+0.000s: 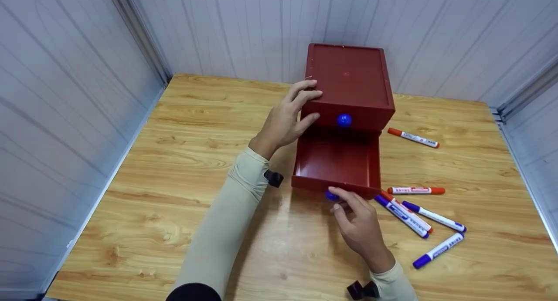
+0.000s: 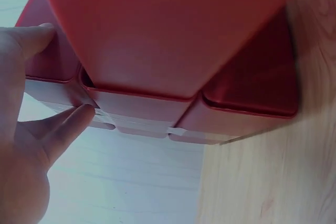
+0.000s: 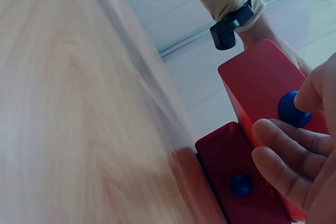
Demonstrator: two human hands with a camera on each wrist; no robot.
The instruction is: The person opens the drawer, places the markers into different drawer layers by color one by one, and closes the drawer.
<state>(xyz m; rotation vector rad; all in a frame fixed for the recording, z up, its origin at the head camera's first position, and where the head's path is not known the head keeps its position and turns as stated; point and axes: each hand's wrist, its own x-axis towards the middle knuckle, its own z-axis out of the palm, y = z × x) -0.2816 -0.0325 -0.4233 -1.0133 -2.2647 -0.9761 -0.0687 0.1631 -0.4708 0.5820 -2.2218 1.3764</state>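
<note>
A dark red drawer cabinet [image 1: 348, 76] stands on the wooden table. One drawer [image 1: 338, 161] below the top one is pulled out towards me, its inner floor in sight. My right hand [image 1: 359, 222] pinches that drawer's blue knob [image 3: 292, 109] with its fingertips. The left hand [image 1: 285, 116] rests on the cabinet's upper left corner, fingers over the top edge and thumb by the front. In the left wrist view, its fingers [image 2: 71, 129] touch the cabinet's side. The top drawer, with a blue knob [image 1: 344, 120], is closed. Lower down, another closed drawer [image 3: 223, 153] shows in the right wrist view.
Several red and blue markers lie right of the cabinet. A red marker [image 1: 413, 138] is beside it, another [image 1: 416, 191] nearer. A blue marker [image 1: 401, 216] lies against a red one close to the drawer's front corner. White panel walls [image 1: 261, 31] enclose the table.
</note>
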